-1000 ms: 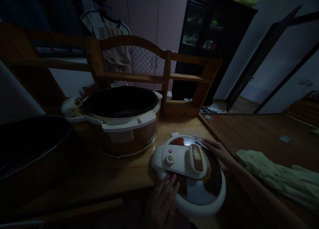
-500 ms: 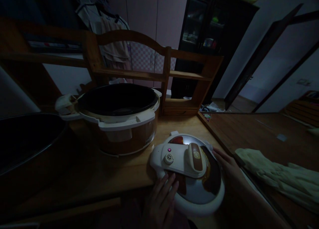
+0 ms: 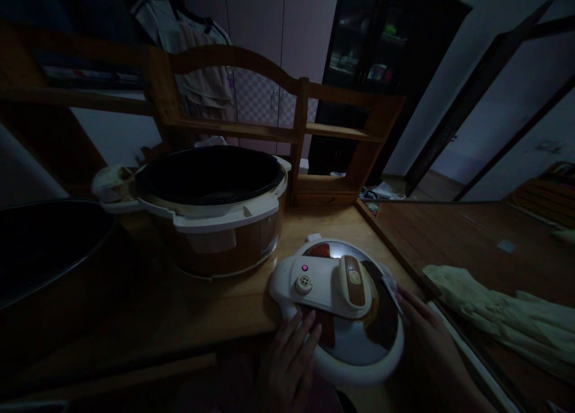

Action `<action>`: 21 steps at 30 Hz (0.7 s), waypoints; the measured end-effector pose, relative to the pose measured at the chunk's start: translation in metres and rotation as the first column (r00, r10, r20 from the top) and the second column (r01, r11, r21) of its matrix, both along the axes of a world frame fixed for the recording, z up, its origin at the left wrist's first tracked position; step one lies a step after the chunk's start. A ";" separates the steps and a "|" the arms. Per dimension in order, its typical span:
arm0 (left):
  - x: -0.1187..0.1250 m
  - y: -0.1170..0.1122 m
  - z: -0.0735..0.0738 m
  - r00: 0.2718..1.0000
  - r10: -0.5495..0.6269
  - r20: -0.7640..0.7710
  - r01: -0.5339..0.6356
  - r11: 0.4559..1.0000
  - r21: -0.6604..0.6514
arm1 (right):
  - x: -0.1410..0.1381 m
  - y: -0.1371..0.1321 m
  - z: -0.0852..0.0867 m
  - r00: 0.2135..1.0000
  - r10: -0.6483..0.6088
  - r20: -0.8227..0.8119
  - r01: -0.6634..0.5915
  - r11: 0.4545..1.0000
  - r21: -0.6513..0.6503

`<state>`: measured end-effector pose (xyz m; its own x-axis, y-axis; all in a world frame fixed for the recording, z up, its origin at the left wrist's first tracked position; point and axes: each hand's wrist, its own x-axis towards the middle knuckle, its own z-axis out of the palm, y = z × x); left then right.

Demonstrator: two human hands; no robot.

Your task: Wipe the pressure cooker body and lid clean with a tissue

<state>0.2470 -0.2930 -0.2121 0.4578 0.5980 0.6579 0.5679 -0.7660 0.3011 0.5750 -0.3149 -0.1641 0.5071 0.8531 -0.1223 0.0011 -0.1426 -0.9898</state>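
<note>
A pressure cooker lid point(image 3: 354, 344) with a white rim, a shiny face and a brown-topped handle lies on the wooden desk. My left hand point(image 3: 291, 356) rests on its near left edge with fingers stretched out. At the lid's right rim, my right hand point(image 3: 420, 317) presses a small white cloth point(image 3: 390, 282) against the edge; its fingers are partly hidden in shadow. Behind and to the left stands the open cooker body point(image 3: 224, 245), white and brown, with a dark inside. A dark round pot point(image 3: 54, 257) sits at the far left.
A wooden shelf rack point(image 3: 300, 125) rises along the desk's back. On the right, beyond a raised edge, a pale crumpled cloth point(image 3: 494, 311) lies on a brown surface point(image 3: 449, 233). Hanging clothes point(image 3: 202, 71) and a dark cabinet point(image 3: 359, 53) stand farther back.
My right hand and the white cloth have slid a little down along the lid's right rim, toward me. My left hand stays in place on the lid.
</note>
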 end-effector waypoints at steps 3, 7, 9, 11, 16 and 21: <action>0.000 -0.001 0.000 1.000 0.003 0.003 -0.003 1.000 -0.009 | -0.006 -0.015 0.000 0.999 -0.027 0.037 0.028 0.999 -0.023; 0.000 -0.002 0.000 1.000 0.013 -0.016 -0.013 1.000 -0.008 | -0.018 -0.035 -0.004 0.994 -0.059 0.095 0.061 0.998 -0.019; 0.000 -0.001 0.001 1.000 0.015 -0.013 -0.015 1.000 -0.014 | -0.024 -0.044 -0.008 0.995 -0.054 0.079 0.056 0.998 -0.026; 0.000 -0.001 0.001 1.000 0.005 -0.007 -0.005 1.000 -0.009 | -0.029 -0.051 -0.012 0.996 -0.065 0.067 0.068 0.997 -0.035; -0.001 0.002 0.001 1.000 -0.018 -0.007 0.018 0.999 0.030 | -0.037 -0.065 -0.017 0.986 -0.144 0.087 0.155 0.980 -0.128; -0.001 0.001 0.002 1.000 -0.013 0.012 0.013 1.000 0.019 | -0.034 -0.079 -0.026 0.977 -0.181 0.114 0.196 0.971 -0.140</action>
<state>0.2464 -0.2919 -0.2105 0.4579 0.5793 0.6744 0.5542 -0.7791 0.2930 0.5406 -0.3937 -0.1903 0.6729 0.7169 -0.1824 0.0574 -0.2964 -0.9533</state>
